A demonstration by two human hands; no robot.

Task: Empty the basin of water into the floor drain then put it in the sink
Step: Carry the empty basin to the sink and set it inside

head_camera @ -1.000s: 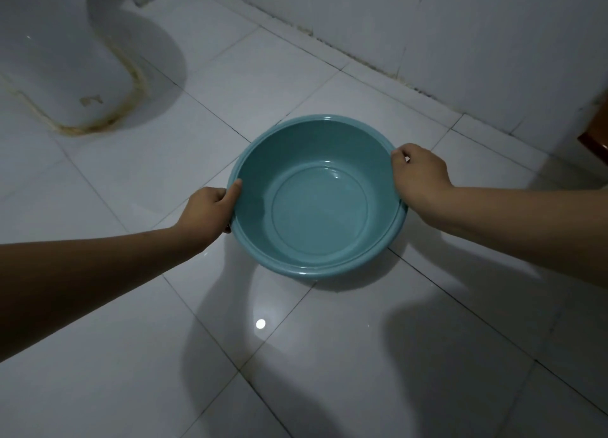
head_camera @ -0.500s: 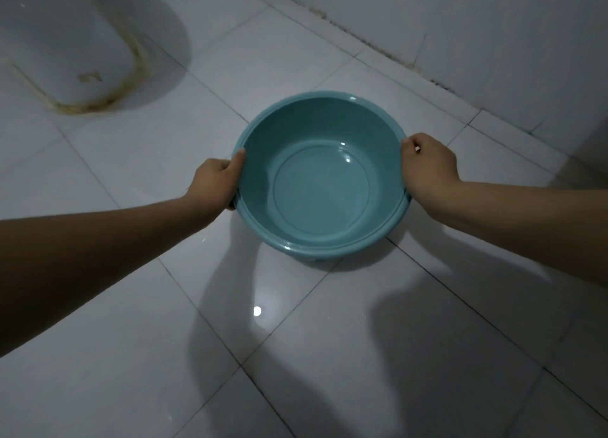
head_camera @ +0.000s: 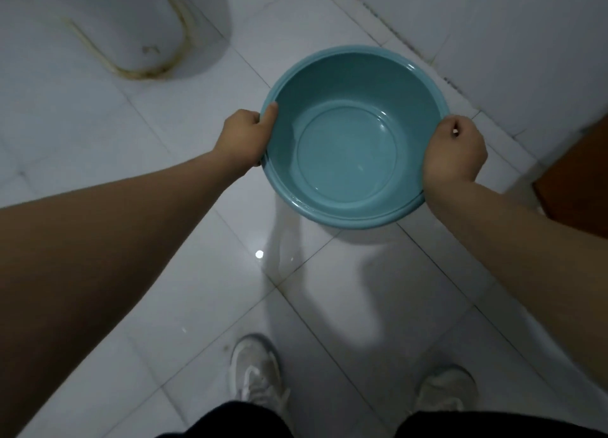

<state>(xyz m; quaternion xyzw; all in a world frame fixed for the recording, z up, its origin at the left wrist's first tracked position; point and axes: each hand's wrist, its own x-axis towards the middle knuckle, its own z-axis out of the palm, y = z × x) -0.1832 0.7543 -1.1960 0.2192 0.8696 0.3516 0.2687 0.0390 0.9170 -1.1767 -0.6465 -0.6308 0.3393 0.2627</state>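
Note:
A round teal plastic basin (head_camera: pixel 332 75) with shallow clear water in its bottom hangs above the white tiled floor, roughly level. My left hand (head_camera: pixel 245 138) grips its left rim, thumb on the inside. My right hand (head_camera: pixel 455 156) grips the right rim from above. No floor drain or sink is in view.
A white toilet base (head_camera: pixel 131 26) with a stained seal stands at the upper left. A white tiled wall (head_camera: pixel 510 42) runs along the upper right, with a brown wooden edge (head_camera: pixel 579 181) at the right. My two white shoes (head_camera: pixel 256 375) stand on the glossy floor below.
The basin has risen off the floor in both hands and come closer to the camera. The view has tilted down, so my shoes and legs now show.

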